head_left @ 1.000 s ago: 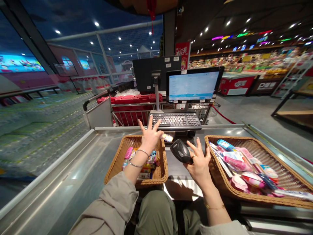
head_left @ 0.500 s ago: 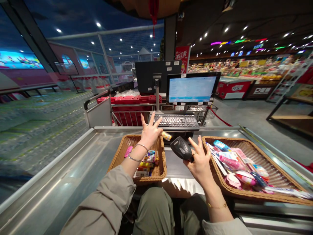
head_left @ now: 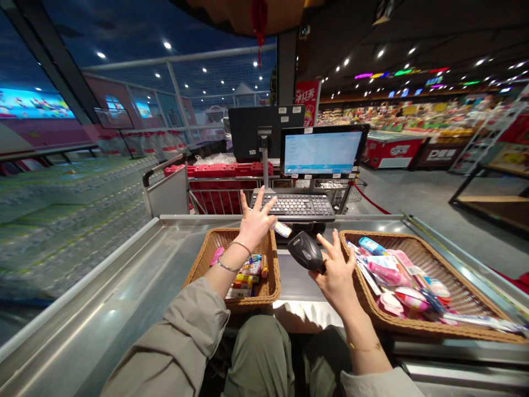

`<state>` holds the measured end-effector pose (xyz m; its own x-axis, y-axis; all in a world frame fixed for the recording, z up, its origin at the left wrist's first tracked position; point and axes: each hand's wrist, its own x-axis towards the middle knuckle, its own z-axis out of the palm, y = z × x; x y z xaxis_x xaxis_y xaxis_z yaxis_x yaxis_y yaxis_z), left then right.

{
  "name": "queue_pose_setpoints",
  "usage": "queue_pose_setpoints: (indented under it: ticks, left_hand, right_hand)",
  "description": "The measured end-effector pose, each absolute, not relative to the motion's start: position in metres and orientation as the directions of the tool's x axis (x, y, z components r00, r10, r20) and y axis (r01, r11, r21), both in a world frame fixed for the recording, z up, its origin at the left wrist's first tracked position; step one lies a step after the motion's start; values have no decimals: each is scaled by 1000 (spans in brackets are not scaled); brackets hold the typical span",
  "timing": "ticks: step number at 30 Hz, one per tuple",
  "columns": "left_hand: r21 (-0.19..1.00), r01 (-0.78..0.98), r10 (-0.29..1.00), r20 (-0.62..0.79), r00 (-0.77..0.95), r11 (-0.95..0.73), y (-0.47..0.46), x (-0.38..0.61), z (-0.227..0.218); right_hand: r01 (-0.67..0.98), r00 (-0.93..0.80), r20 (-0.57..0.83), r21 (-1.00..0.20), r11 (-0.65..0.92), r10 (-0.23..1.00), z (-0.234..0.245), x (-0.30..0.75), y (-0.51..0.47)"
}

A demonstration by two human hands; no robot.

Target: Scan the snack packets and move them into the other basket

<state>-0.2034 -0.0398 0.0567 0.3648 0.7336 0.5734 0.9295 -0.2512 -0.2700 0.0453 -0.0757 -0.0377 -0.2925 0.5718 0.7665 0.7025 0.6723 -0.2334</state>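
Between the thumb and a finger of my left hand (head_left: 256,223) is a small tube-shaped packet (head_left: 282,229), white with some yellow; its exact kind is unclear. The other fingers of that hand are spread upward. My right hand (head_left: 336,273) grips a black barcode scanner (head_left: 305,251), its head just right of and below the packet, a small gap apart. Under my left forearm is a wicker basket (head_left: 202,256) with several small colourful packets (head_left: 248,278). To the right of my right hand stands a second wicker basket (head_left: 467,264) of mixed packaged goods (head_left: 397,275).
A keyboard (head_left: 300,204) and a lit screen (head_left: 322,151) stand behind the hands, with another monitor (head_left: 248,132) seen from its back. Metal counter (head_left: 136,275) runs to the left. A metal trolley (head_left: 167,190) and red crates (head_left: 223,193) are beyond it.
The small packet has turned in my left fingers: its yellow side showed before, a mostly white side now. Both hands and the scanner have stayed nearly in place.
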Motion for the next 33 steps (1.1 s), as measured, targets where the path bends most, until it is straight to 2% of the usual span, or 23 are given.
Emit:
queue_pose_setpoints:
  ticks: [9,20,33]
  left_hand:
    - [-294,926,730,575,370,-238,-39,-204,57]
    - [-279,932,740,571,355,-231,-40,-207,60]
    - [-256,941,744,579,334,-224,-38,-210,59]
  right_hand:
    - [687,-314,769,-221,692,557,-36,46,-78]
    - [704,-311,741,-242,668,595,-36,53,-79]
    - [717,-346,718,-212,664,603,-37,60,-80]
